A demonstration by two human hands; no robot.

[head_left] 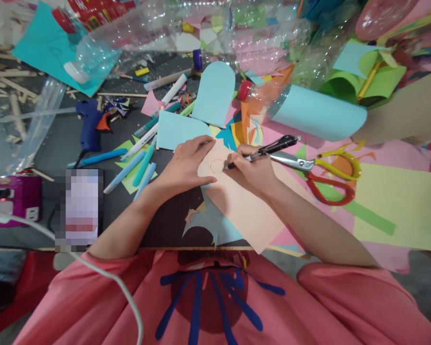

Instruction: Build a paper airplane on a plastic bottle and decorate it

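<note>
A sheet of peach paper (253, 211) lies aslant on the table in front of me, with a small circle (217, 166) drawn near its far end. My right hand (255, 172) grips a black pen (273, 147), its tip close to the circle's right edge. On the circle's other side, my left hand (187, 165) rests on the paper's left edge, thumb and fingers apart, holding nothing. Scissors (311, 165) with one yellow and one red handle lie just right of my right hand. Light-blue cut paper pieces (215, 93) sit beyond my hands.
Several markers (143, 163), a blue glue gun (89, 124) and a phone (82, 206) lie to the left, near a purple box (16, 201). Plastic bottles (129, 38) crowd the back. A bottle wrapped in light-blue paper (319, 112) and yellow paper (397, 201) are on the right.
</note>
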